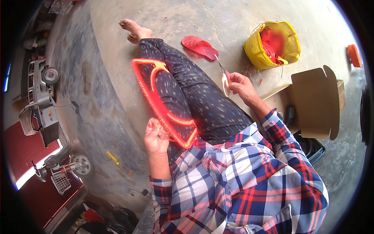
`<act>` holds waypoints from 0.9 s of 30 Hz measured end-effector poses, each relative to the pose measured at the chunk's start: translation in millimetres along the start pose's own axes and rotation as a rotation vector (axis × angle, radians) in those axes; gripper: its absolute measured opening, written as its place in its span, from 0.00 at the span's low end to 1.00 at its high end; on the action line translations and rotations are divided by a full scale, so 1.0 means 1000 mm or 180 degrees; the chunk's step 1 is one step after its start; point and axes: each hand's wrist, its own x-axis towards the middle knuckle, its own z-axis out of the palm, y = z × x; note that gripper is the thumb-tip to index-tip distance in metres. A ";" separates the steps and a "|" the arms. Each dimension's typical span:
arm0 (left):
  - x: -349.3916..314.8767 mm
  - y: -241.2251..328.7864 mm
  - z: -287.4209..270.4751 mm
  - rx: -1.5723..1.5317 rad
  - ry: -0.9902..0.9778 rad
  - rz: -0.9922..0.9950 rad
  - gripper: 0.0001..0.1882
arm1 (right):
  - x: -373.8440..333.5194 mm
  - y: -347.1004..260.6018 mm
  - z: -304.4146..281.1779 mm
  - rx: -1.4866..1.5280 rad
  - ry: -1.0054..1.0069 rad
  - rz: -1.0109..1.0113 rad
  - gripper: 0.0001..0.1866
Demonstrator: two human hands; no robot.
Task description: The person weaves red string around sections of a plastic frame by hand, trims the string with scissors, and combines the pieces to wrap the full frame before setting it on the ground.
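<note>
Across my lap lies a bright red frame [157, 103] with curved inner pieces, its outer edge wrapped in coiled cord. My left hand [156, 137] is closed beside the frame's near left edge, its fingers pinched on what looks like a thin red cord [170, 139]. To the right of my legs, my right hand [242, 87] grips a pair of scissors [225, 82] by the pale handles. The metal blades point away from me, toward a red slipper on the floor, apart from the frame.
A yellow bucket [255, 52] holding red cord stands far right. The red slipper [199, 46] lies ahead of my knees. At right sits an open cardboard box [315, 103] with dark items. A scooter [58, 165], a vehicle [41, 101] and a yellow-handled tool [113, 157] are at left.
</note>
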 end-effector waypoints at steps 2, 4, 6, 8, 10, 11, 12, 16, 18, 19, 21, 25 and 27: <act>-0.001 -0.002 -0.001 -0.0020 0.0028 -0.0010 0.08 | -0.004 -0.001 -0.001 0.0002 -0.0005 -0.0003 0.10; -0.002 -0.004 -0.003 0.0049 -0.0109 0.0084 0.07 | -0.006 -0.003 -0.001 0.0001 -0.0020 -0.0002 0.10; -0.001 -0.005 -0.005 0.0032 -0.0101 0.0083 0.07 | -0.007 -0.003 -0.001 -0.0002 0.0046 -0.0075 0.11; 0.002 -0.006 -0.003 0.0007 -0.0079 0.0074 0.07 | 0.005 0.010 -0.014 0.0032 0.0060 0.0068 0.10; 0.004 -0.006 0.003 0.0031 0.0068 -0.0029 0.06 | 0.016 0.029 -0.027 -0.0045 0.0290 0.0310 0.08; 0.003 -0.006 -0.003 0.0002 -0.0126 0.0025 0.06 | 0.023 0.041 -0.033 -0.0257 0.0332 0.0435 0.08; 0.004 -0.007 -0.001 -0.0002 -0.0122 0.0017 0.06 | 0.027 0.052 -0.041 -0.0466 0.0410 0.0552 0.09; 0.005 -0.009 0.005 0.0005 -0.0113 0.0007 0.05 | 0.033 0.099 -0.073 -0.0933 0.0541 0.0928 0.09; 0.006 -0.009 0.006 0.0009 -0.0178 -0.0012 0.05 | 0.034 0.119 -0.085 -0.0881 0.0355 0.1437 0.09; 0.007 -0.009 0.009 0.0068 -0.0208 -0.0009 0.05 | 0.032 0.127 -0.084 -0.1110 0.0686 0.1423 0.09; 0.008 -0.012 0.011 0.0117 -0.0245 -0.0017 0.05 | 0.032 0.139 -0.092 -0.1171 0.0729 0.1387 0.09; 0.011 -0.015 0.019 0.0222 -0.0288 -0.0095 0.04 | 0.034 0.144 -0.104 -0.1392 0.0748 0.1332 0.10; 0.015 -0.018 0.033 0.0532 -0.0437 -0.0131 0.05 | 0.041 0.135 -0.106 -0.1848 0.0660 0.1448 0.10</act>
